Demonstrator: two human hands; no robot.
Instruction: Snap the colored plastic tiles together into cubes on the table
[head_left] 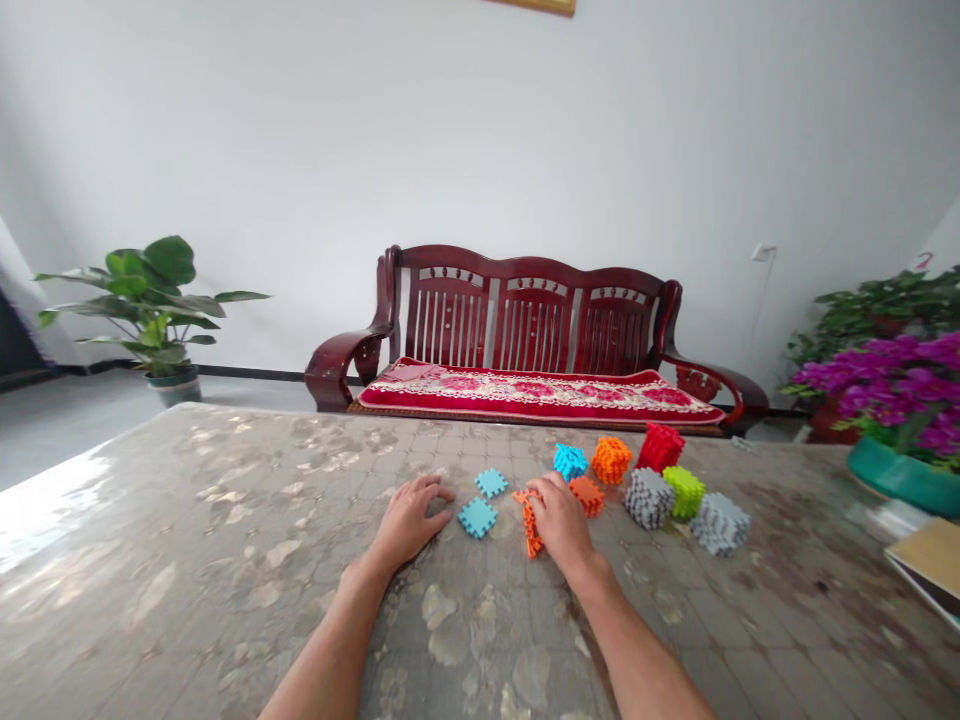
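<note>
My left hand (409, 515) rests on the table with its fingers loosely spread and nothing in them. Just right of it lie two flat light-blue square tiles with notched edges, a nearer tile (478, 518) and a farther tile (492, 483). With its fingers curled over them, my right hand (559, 515) grips orange interlocking tiles (532, 530), which lean on edge; the fingers partly cover them. Behind that hand lies another orange stack (587, 496). A bright blue stack (571, 461) stands just beyond.
Farther right stand an orange stack (612, 460), a red stack (660, 447), a lime-green stack (684, 492) and two grey stacks, one nearer (720, 524) and one left of it (649, 498). Purple flowers in a teal pot (900, 475) stand at the table's right edge. A wooden bench (532, 310) is behind.
</note>
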